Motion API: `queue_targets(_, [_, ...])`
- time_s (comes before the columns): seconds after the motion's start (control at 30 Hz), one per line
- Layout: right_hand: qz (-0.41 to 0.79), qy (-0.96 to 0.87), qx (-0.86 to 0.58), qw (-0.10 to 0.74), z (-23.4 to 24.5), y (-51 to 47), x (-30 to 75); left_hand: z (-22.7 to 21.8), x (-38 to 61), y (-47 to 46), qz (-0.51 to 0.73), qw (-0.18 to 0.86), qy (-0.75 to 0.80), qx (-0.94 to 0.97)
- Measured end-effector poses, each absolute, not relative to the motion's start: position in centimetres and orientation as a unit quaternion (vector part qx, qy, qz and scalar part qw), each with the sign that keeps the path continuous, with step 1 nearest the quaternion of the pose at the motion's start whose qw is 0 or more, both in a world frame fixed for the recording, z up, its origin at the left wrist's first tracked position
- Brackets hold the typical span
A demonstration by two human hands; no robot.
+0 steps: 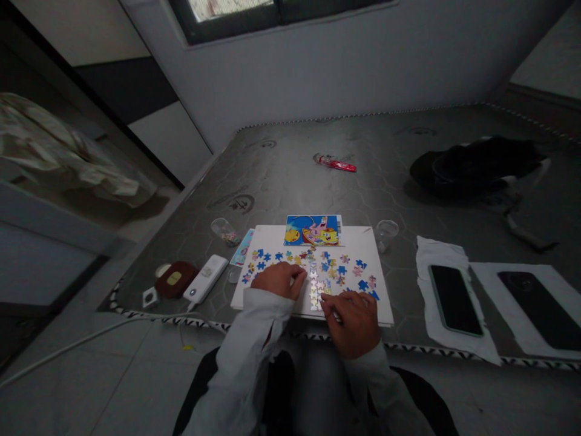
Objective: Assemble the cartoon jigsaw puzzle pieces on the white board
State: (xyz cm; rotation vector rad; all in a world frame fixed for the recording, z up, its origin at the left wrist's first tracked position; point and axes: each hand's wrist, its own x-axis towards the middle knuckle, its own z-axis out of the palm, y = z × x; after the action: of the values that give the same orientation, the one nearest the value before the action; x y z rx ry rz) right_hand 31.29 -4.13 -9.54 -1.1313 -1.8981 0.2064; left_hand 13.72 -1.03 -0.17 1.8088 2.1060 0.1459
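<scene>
White sleeves (245, 345) lead to the left hand (278, 280) and right hand (351, 324), curled close over jigsaw pieces (314, 289) on a white board (363, 242), any grip unclear; a brushing cuff could scatter them.
</scene>
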Motion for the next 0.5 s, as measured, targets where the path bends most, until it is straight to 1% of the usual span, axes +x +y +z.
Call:
queue_targets(0.13, [0.068, -0.763, -0.437, 0.472, -8.1, -4.7, 30.8, 1.0, 13.6, 2.4, -0.019, 0.181, 0.703, 0.688])
queue_targets(0.27, [0.054, -0.782, -0.381, 0.49, -7.6, -6.6, 28.6, 1.0, 13.7, 4.2, -0.061, 0.189, 0.693, 0.693])
queue_targets(0.4, [0.039, -0.804, -0.341, 0.486, -9.3, -9.4, 24.8, 0.4, 13.7, 4.9, -0.085, 0.2, 0.697, 0.684])
queue_targets(0.5, [0.028, -0.782, -0.392, 0.483, -11.1, -11.0, 22.3, 0.3, 13.8, 5.1, -0.09, 0.207, 0.698, 0.68])
